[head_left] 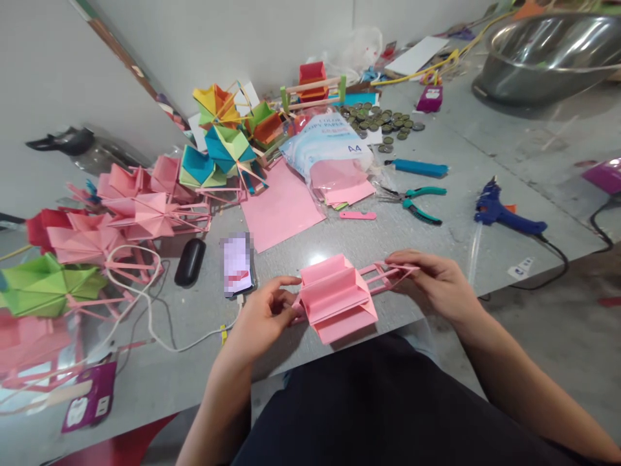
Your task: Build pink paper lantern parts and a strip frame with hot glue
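The left hand [264,317] pinches the left edge of the pink folded paper piece [337,299] at the table's [436,272] near edge. The right hand [434,281] grips its thin stick frame [383,272]. Pulling too hard may tear the joint.

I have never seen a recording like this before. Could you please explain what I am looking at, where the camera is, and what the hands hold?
There is no machine here: a person works with two bare hands, and one camera on the person's head looks down at them. The left hand pinches the left edge of a folded pink paper piece. The right hand holds the thin pink stick frame attached to it. On the grey table lie finished paper shapes, a phone, pliers, a blue glue gun and a pack of pink paper.
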{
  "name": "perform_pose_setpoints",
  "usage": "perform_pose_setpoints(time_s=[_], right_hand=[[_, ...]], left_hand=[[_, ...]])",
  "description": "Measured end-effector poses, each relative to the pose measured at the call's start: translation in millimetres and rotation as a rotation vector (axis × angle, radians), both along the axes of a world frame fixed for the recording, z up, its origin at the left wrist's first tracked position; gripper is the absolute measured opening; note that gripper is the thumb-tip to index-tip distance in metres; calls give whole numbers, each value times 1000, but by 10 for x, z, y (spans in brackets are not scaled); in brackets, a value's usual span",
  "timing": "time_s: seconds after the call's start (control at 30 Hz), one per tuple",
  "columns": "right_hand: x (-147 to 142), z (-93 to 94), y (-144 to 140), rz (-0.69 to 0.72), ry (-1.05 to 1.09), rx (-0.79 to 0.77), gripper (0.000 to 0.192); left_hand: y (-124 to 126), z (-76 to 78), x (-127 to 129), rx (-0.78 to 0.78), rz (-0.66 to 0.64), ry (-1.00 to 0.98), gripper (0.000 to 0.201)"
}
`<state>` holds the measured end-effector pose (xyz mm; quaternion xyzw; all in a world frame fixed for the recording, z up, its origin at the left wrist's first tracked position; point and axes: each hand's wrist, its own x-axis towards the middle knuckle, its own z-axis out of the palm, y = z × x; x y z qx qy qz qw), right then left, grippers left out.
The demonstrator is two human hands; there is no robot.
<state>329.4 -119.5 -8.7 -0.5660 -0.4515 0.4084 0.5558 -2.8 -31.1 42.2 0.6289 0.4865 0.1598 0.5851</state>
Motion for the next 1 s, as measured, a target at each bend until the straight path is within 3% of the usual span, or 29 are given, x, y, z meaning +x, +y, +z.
perform_pose_setpoints(time_s=[0.17, 0.3, 0.47, 0.57, 0.67, 0.73, 0.83, 0.93, 1.0], right_hand=[[67, -61, 74, -12, 176, -206, 44], [66, -41, 112, 53, 281, -271, 46], [63, -69, 165, 113, 262, -277, 44], [59, -101, 175, 99, 286, -266, 43], [42, -109, 160, 65, 329, -257, 44], [25, -102, 144, 48, 343, -251, 45], [5, -92, 126, 40, 362, -228, 45], [0, -93, 117, 47, 367, -202, 45], [5, -96, 116, 54, 359, -206, 46]], left_hand=[[7, -33, 4, 95, -14, 62, 32], [-3, -46, 42, 120, 2, 110, 28], [26, -35, 89, 178, 37, 173, 30], [40, 64, 60, 315, 51, 203, 32], [4, 273, 70, 550, 23, 154, 31], [-36, 429, 163, 692, -61, 172, 25], [-47, 585, 438, 826, -296, 367, 22], [33, 613, 740, 806, -630, 617, 9], [98, 597, 869, 799, -751, 734, 13]])
